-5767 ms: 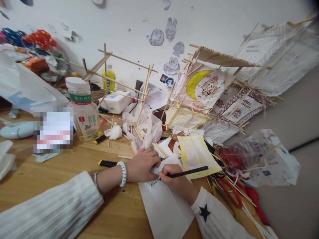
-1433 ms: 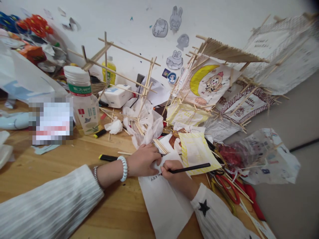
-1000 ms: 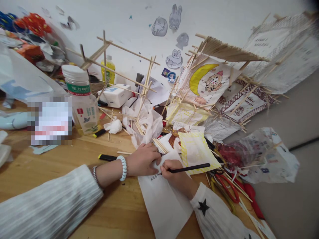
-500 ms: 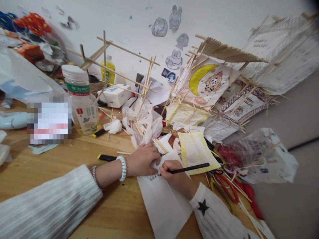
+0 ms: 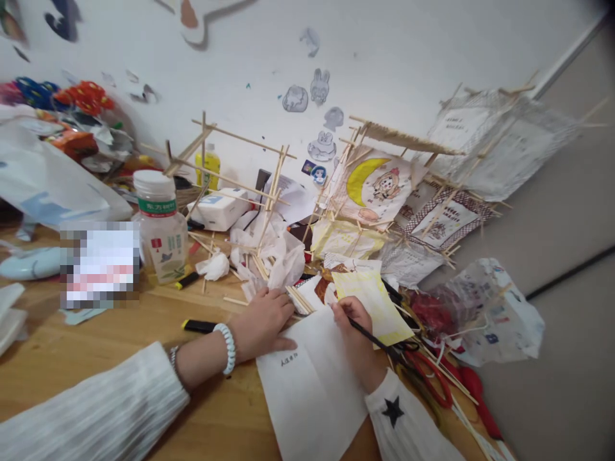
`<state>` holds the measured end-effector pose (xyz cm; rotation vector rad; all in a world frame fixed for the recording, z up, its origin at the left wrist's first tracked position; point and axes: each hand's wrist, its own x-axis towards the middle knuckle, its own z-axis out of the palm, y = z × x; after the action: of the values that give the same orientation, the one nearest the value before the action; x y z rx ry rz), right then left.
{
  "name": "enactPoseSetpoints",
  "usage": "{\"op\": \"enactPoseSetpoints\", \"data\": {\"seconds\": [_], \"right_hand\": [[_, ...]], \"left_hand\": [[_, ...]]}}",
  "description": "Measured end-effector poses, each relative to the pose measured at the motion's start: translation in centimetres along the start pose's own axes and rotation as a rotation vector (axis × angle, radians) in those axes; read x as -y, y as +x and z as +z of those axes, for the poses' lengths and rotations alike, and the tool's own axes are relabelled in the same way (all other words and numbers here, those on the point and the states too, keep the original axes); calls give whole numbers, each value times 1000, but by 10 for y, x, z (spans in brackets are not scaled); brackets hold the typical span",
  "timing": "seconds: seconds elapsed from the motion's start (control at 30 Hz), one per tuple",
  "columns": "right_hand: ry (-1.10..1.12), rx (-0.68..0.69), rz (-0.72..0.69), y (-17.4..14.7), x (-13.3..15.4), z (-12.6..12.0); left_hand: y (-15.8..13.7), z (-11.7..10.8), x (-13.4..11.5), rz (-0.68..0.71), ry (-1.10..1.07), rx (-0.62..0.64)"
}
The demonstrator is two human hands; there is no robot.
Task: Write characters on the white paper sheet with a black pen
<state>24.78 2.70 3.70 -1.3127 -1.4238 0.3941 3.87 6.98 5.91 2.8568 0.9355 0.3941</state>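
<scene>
A white sheet of paper [image 5: 312, 390] lies on the wooden table in front of me, with a short line of dark handwriting near its upper left. My left hand [image 5: 266, 323] rests flat at the sheet's upper left edge, fingers stretched and thumb on the paper. In my right hand [image 5: 358, 333] is a slim black pen [image 5: 368, 333], its shaft pointing back to the lower right. That hand is at the sheet's upper right edge, beside a yellow-bordered sheet [image 5: 375, 301]. The pen's tip is hidden by my fingers.
Lanterns of thin sticks and drawn paper [image 5: 379, 189] stand at the back right; a bare stick frame [image 5: 240, 173] is at the back. On the left are a bottle [image 5: 161, 237] and a black marker [image 5: 198, 326]. Red-handled scissors [image 5: 432, 378] and a plastic bag [image 5: 504, 314] lie right.
My right hand with the pen has moved off the handwriting to the right and slightly up. My left fingers have spread. The camera view has tilted up, showing more wall.
</scene>
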Motion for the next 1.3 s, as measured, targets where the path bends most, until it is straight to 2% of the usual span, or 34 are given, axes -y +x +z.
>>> {"op": "enactPoseSetpoints", "data": {"seconds": [0.13, 0.33, 0.47, 0.63, 0.73, 0.83, 0.93, 1.03, 1.13, 1.3], "right_hand": [[-161, 52, -152, 5, 0, -1], [-266, 122, -153, 2, 0, 2], [-185, 98, -143, 6, -5, 4], [128, 73, -20, 5, 11, -1], [280, 74, 77, 2, 24, -5], [358, 20, 122, 2, 29, -6], [363, -97, 124, 9, 25, -7], [342, -207, 85, 17, 17, -9], [366, -285, 75, 24, 12, -12], [416, -313, 68, 23, 17, -15]], "left_hand": [[0, 2, -2, -30, -45, 25], [4, 7, -3, -46, -89, -21], [4, 0, 2, -50, -136, -119], [0, -8, 7, 25, -561, -241], [5, -1, 12, -25, -797, -275], [14, 10, 22, -70, -1087, -321], [17, 15, 31, -181, -1370, -249], [13, 9, 36, -308, -1537, -138], [6, -3, 35, -318, -1522, -156], [4, -24, 25, -346, -1410, -404]]}}
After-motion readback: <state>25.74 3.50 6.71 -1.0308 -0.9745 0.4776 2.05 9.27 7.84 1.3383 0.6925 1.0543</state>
